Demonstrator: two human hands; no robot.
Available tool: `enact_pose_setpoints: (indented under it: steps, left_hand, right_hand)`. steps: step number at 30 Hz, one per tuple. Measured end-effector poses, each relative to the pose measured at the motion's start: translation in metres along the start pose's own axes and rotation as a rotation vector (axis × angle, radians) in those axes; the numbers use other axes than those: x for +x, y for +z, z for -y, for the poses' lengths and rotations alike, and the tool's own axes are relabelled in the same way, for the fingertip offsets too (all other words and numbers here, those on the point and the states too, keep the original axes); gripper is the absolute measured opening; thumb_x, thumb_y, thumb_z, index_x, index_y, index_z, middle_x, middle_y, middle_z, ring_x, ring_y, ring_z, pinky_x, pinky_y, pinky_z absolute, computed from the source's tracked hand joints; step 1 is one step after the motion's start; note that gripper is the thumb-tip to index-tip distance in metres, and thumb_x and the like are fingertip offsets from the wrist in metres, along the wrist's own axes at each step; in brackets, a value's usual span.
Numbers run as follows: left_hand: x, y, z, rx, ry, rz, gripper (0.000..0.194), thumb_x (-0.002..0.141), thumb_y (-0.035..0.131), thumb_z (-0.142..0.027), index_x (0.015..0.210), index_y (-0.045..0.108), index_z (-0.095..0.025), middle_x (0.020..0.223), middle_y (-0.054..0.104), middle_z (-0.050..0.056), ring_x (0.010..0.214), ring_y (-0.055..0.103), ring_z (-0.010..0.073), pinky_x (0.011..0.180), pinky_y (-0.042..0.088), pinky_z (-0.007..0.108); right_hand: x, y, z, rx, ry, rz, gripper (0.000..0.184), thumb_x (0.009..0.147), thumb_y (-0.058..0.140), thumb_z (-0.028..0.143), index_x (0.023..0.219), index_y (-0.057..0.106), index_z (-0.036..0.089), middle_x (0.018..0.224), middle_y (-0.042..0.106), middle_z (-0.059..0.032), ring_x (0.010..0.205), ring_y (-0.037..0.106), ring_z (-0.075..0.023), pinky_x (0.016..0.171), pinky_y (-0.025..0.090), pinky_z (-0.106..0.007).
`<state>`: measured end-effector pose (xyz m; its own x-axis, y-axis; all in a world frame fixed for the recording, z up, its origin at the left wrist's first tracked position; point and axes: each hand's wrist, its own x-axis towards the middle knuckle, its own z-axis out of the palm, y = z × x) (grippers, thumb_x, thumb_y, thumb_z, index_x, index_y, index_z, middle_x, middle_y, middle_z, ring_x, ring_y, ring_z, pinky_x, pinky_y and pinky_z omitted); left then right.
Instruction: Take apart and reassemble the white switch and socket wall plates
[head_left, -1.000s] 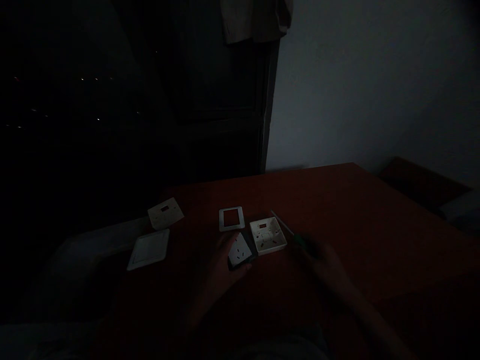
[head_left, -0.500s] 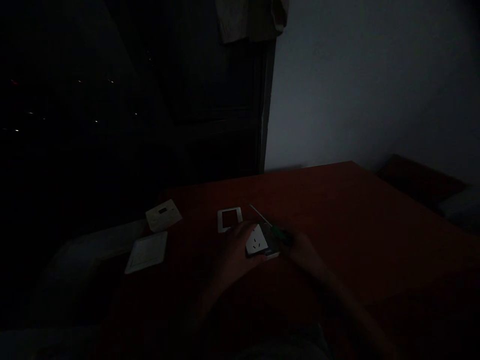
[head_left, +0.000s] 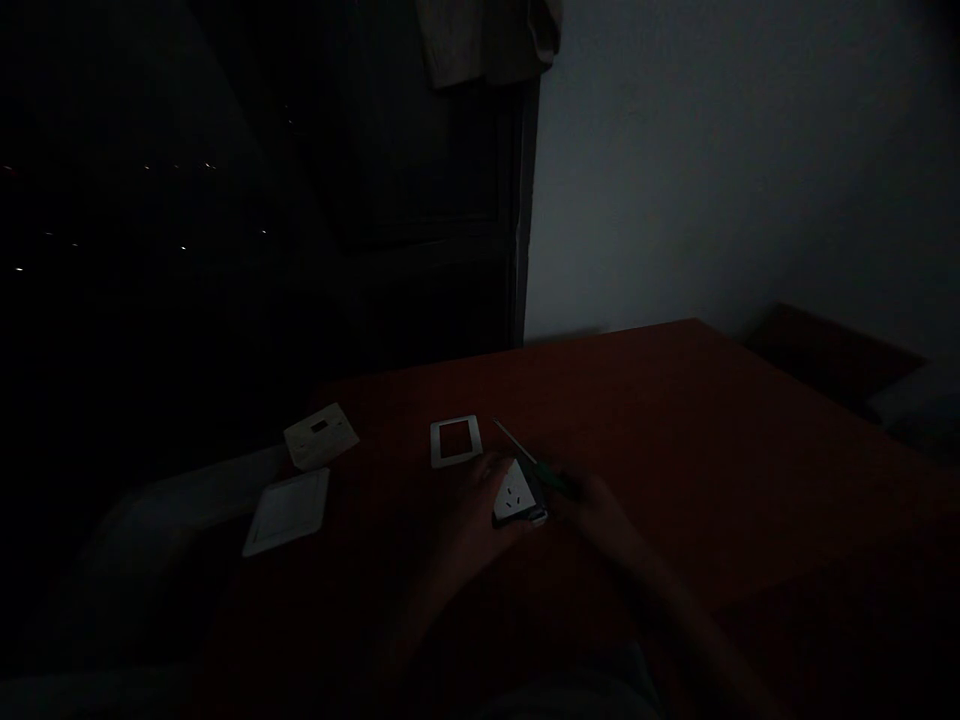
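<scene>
In the dim head view, my left hand [head_left: 478, 515] is closed around the left side of a white wall socket [head_left: 514, 492] with several dark slots in its face. My right hand [head_left: 596, 505] grips a screwdriver [head_left: 553, 478] by its green handle. The thin metal shaft points up and to the left, past the far side of the socket. Just beyond my left fingers, a white square frame [head_left: 435, 442] lies flat on the table. Shadow hides the fingertips of my right hand and the socket's underside.
The reddish-brown table [head_left: 675, 420] runs back to a pale wall [head_left: 675, 180]. On its left side lie a cream plate with a small rectangular hole [head_left: 334, 445] and a white square plate [head_left: 289, 510]. A dark window [head_left: 187, 200] with small lights is at the left.
My left hand has turned the socket slightly, and a pale strip at its right edge shows less. The screwdriver has shifted a little lower, closer to the socket. The whole view has drifted slightly.
</scene>
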<state>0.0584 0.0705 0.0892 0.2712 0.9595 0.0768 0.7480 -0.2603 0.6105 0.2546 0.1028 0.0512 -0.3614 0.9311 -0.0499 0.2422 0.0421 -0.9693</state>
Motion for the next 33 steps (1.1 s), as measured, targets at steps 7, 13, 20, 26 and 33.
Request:
enact_pose_setpoints:
  steps: [7, 13, 20, 26, 33]
  left_hand:
    - [-0.005, 0.004, 0.009, -0.013, 0.019, -0.008, 0.067, 0.074, 0.073, -0.026, 0.134, 0.044, -0.029, 0.144, 0.042, 0.006, 0.130, 0.042, 0.0283, 0.109, 0.036, 0.044]
    - [-0.005, 0.003, 0.013, -0.034, 0.009, -0.019, 0.068, 0.072, 0.075, -0.023, 0.133, 0.047, -0.027, 0.142, 0.045, 0.006, 0.129, 0.043, 0.0283, 0.109, 0.035, 0.045]
    - [-0.004, 0.001, 0.010, -0.078, -0.013, -0.022, 0.068, 0.069, 0.075, -0.018, 0.131, 0.049, -0.026, 0.140, 0.046, 0.008, 0.129, 0.044, 0.0286, 0.109, 0.036, 0.045]
    - [-0.004, 0.000, 0.010, -0.109, -0.004, -0.028, 0.067, 0.069, 0.075, -0.018, 0.130, 0.050, -0.029, 0.139, 0.046, 0.005, 0.128, 0.043, 0.0286, 0.108, 0.035, 0.047]
    - [-0.002, 0.000, 0.011, -0.185, 0.005, -0.018, 0.063, 0.068, 0.075, -0.014, 0.127, 0.053, -0.026, 0.139, 0.047, 0.007, 0.128, 0.043, 0.0267, 0.109, 0.034, 0.044]
  right_hand:
    - [-0.001, 0.000, 0.000, 0.031, 0.012, -0.004, 0.028, 0.080, 0.054, 0.028, 0.102, 0.064, 0.014, 0.094, 0.069, -0.0045, 0.086, 0.062, -0.0213, 0.075, 0.048, -0.030]
    - [0.002, 0.000, -0.007, 0.043, -0.006, -0.006, 0.030, 0.079, 0.056, 0.031, 0.103, 0.065, 0.015, 0.096, 0.069, -0.0053, 0.088, 0.062, -0.0231, 0.079, 0.048, -0.033]
    - [0.000, 0.001, -0.006, 0.050, -0.019, -0.014, 0.032, 0.080, 0.057, 0.031, 0.105, 0.066, 0.015, 0.098, 0.070, -0.0054, 0.089, 0.063, -0.0235, 0.079, 0.049, -0.033]
    - [-0.001, 0.002, -0.004, 0.050, -0.028, -0.019, 0.035, 0.080, 0.057, 0.033, 0.109, 0.066, 0.016, 0.101, 0.071, -0.0063, 0.091, 0.064, -0.0243, 0.080, 0.049, -0.035]
    - [-0.001, 0.002, -0.003, 0.032, -0.052, -0.019, 0.032, 0.081, 0.056, 0.034, 0.106, 0.066, 0.016, 0.101, 0.071, -0.0058, 0.091, 0.064, -0.0238, 0.080, 0.049, -0.034]
